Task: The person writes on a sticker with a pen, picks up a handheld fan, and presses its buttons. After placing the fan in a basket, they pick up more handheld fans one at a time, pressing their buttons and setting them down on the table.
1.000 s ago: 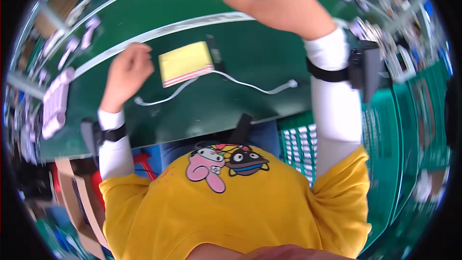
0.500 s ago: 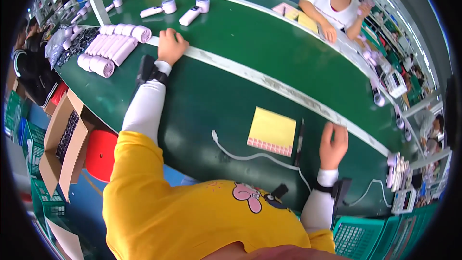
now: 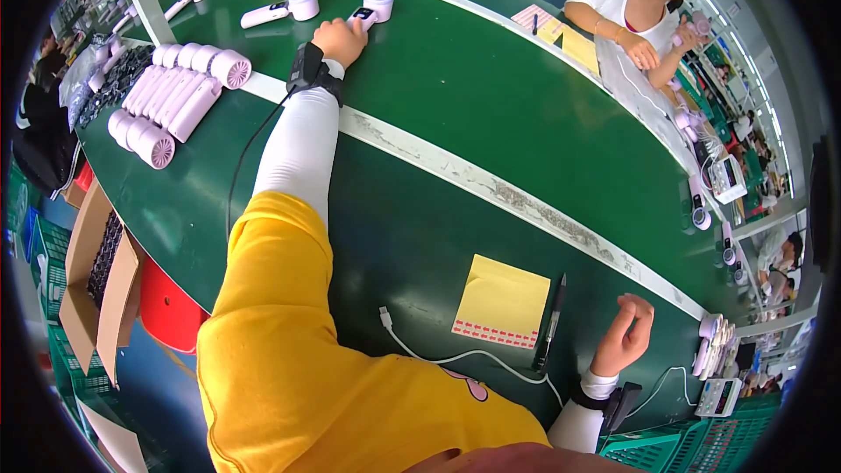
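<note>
My left hand (image 3: 342, 41) reaches across the white strip, its fingers closed round the handle of a pale lilac handheld fan (image 3: 378, 5). The fan's round head points away from me, and the hand hides the lower handle. Just left of it lies a second handheld fan (image 3: 303, 4). My right hand (image 3: 625, 335) hovers at the near right, fingers loosely curled and apart, holding nothing. Beside it are a black pen (image 3: 552, 322) and a yellow notepad (image 3: 504, 298) with a red-patterned lower edge. A white cable (image 3: 455, 356) runs below the pad.
Several lilac fans (image 3: 175, 101) lie in a row at the left, near a dark heap of small parts (image 3: 131, 74). An open carton (image 3: 114, 285) and a red stool (image 3: 171, 308) stand below the table edge. Across the table a person (image 3: 626, 22) holds a fan.
My left hand has moved forward from the white strip and taken hold of a fan's handle. My right hand has curled its fingers slightly. The whole view has shifted.
</note>
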{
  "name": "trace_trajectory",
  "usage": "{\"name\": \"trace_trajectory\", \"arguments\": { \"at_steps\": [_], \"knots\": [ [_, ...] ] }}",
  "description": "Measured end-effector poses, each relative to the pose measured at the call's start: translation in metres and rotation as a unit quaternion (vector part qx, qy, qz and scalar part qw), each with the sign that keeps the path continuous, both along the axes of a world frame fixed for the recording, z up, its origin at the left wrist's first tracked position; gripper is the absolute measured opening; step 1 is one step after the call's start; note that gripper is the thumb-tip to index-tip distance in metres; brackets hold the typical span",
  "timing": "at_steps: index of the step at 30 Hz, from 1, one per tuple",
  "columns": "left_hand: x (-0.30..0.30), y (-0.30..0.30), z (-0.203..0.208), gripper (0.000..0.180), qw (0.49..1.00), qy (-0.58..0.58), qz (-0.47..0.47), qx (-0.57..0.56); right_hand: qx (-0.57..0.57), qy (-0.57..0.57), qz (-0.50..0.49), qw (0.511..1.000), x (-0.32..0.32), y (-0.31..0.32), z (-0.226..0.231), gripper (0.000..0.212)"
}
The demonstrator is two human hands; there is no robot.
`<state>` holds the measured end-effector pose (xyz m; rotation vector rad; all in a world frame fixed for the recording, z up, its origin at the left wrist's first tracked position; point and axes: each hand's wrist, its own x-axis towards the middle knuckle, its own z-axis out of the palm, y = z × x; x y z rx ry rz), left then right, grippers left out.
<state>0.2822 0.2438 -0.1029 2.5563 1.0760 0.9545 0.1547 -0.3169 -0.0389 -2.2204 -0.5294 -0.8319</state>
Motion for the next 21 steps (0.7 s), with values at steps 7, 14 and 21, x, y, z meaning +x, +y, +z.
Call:
{"name": "trace_trajectory", "arguments": {
  "at_steps": [7,14,21],
  "knots": [
    [-0.057,0.011,0.029,0.05,0.989,0.141,-0.046,-0.019,0.026,0.002,-0.042,0.999,0.005,-0.011,-0.008,0.015],
    [-0.079,0.056,0.037,0.055,0.972,0.18,-0.052,0.145,0.031,0.007,-0.139,0.99,0.021,-0.039,-0.018,0.019],
    [-0.066,0.11,0.033,0.066,0.967,0.229,-0.042,0.107,0.054,0.017,-0.175,0.983,0.025,-0.026,-0.015,0.017]
  ]
}}
